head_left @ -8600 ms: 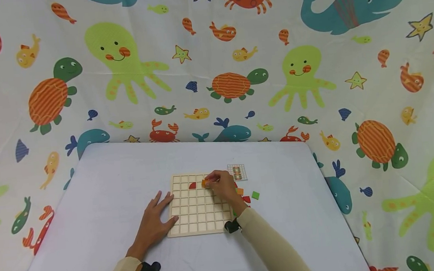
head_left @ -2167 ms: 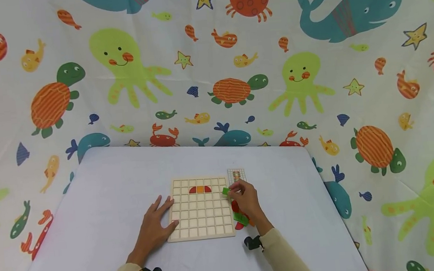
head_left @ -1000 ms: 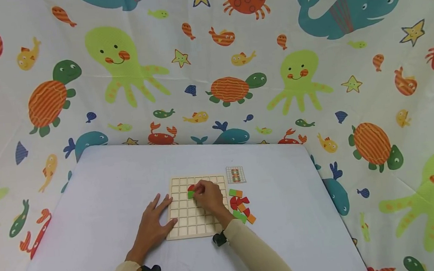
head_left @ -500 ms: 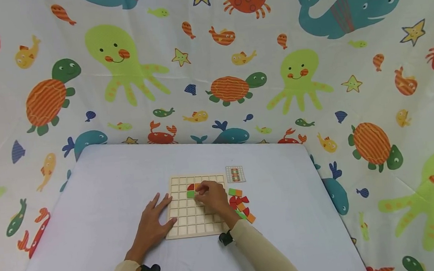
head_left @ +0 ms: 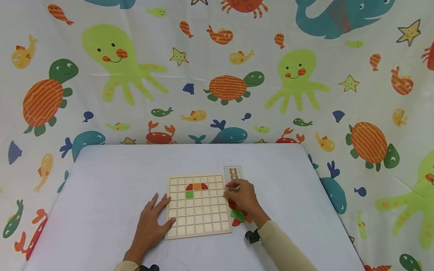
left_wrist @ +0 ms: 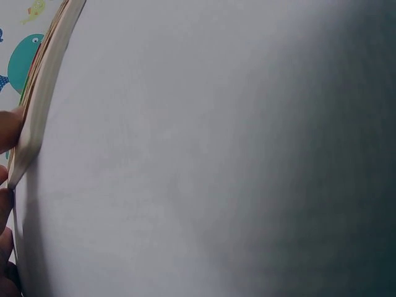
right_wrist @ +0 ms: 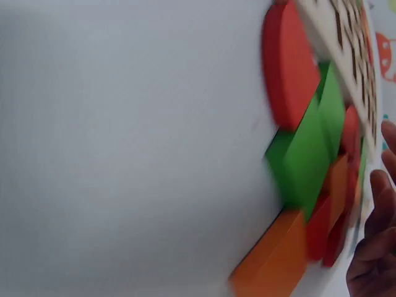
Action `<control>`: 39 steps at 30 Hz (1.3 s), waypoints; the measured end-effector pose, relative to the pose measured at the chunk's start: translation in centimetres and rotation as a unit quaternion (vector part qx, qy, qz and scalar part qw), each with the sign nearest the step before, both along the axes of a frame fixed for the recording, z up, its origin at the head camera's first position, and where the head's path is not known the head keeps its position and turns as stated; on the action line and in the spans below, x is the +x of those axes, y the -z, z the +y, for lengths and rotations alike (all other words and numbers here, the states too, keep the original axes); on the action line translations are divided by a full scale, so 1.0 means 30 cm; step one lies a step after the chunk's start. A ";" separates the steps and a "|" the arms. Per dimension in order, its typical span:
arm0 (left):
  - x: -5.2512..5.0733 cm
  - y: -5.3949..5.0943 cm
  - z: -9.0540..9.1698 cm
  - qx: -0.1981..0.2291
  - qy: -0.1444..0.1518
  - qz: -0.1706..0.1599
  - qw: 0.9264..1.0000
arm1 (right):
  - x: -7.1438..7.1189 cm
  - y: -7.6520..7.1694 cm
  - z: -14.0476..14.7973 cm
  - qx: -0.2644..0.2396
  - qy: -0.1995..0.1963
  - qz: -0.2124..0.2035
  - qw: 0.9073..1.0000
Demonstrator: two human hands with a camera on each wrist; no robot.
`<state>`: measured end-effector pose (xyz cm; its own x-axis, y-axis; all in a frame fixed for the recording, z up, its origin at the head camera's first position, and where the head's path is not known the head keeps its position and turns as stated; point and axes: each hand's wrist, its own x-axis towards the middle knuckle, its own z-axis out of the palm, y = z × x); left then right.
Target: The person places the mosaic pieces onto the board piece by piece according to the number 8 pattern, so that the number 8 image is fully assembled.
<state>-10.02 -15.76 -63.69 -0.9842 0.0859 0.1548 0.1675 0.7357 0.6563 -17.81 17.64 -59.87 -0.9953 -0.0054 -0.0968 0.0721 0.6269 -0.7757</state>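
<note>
A wooden grid board [head_left: 198, 216] lies on the white table. In its second row an orange square [head_left: 197, 186] sits between two red quarter-round pieces; below the left one is a green square [head_left: 189, 194]. My left hand [head_left: 151, 225] steadies the board's left side, fingers spread and thumb over the edge. My right hand [head_left: 244, 197] hovers at the board's right edge above loose pieces, its thumb and fingers apart, with a bit of green showing between them. In the right wrist view its curled fingers [right_wrist: 378, 204] show nothing held.
Right of the board lie loose red, orange and green pieces [right_wrist: 309, 151], partly hidden under my right hand. A small pattern card [head_left: 233, 172] lies behind them. A curtain with sea animals [head_left: 195, 68] hangs behind the table.
My right hand has gone from the board's upper middle to the loose pieces at the right. A green square, an orange square and a second red piece now sit in the grid. My left hand stays.
</note>
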 end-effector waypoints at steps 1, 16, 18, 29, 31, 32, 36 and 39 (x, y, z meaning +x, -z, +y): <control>0.000 -0.001 0.000 0.000 0.000 -0.001 1.000 | 0.000 0.005 0.013 0.009 0.009 -0.003 1.000; 0.004 -0.006 0.002 0.003 -0.001 0.007 1.000 | -0.019 0.019 0.050 0.060 0.012 0.002 0.998; 0.004 -0.004 0.002 0.006 0.000 0.011 1.000 | -0.020 0.018 0.049 0.043 0.011 0.008 0.999; 0.002 0.004 -0.004 0.011 0.004 0.019 1.000 | -0.024 -0.006 0.015 -0.039 -0.003 0.033 0.999; 0.002 0.001 -0.003 0.011 0.005 0.020 1.000 | -0.023 -0.006 -0.013 -0.040 -0.021 0.038 0.998; 0.003 -0.001 -0.003 0.010 0.005 0.020 1.000 | -0.022 -0.007 -0.030 -0.040 -0.032 0.039 0.998; 0.005 0.000 0.000 0.008 0.003 0.019 1.000 | -0.023 0.003 -0.092 -0.046 -0.069 0.039 0.996; 0.004 0.002 0.000 0.008 0.003 0.020 1.000 | -0.031 0.015 -0.129 -0.045 -0.078 0.035 0.995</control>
